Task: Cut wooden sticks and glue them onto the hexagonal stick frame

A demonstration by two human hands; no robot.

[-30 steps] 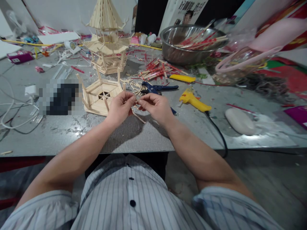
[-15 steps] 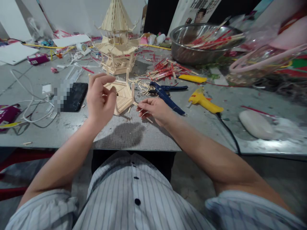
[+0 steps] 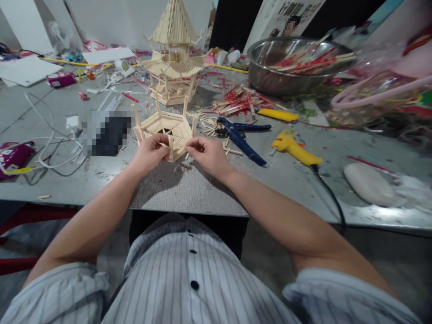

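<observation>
A six-sided base of pale wooden sticks (image 3: 179, 122) lies on the table before me, with short posts standing at its corners. At its near left side, my left hand (image 3: 151, 154) is closed, thumb and fingers pinching it beside the front post. My right hand (image 3: 209, 156) is closed at the near right edge. Its fingertips pinch a thin wooden stick that they mostly hide. Behind the base stands a tiered pagoda model (image 3: 172, 67) made of the same sticks.
Blue cutting pliers (image 3: 241, 139), a yellow knife (image 3: 278, 115) and a yellow glue gun (image 3: 295, 148) lie to the right. Farther back are red-wrapped sticks (image 3: 232, 102) and a metal bowl (image 3: 270, 81). A dark phone (image 3: 113, 135) and white cables (image 3: 43, 144) lie left.
My left hand has come down from above the base to its near post. My right hand has moved slightly up against the front edge. Loose sticks now show beside the right hand.
</observation>
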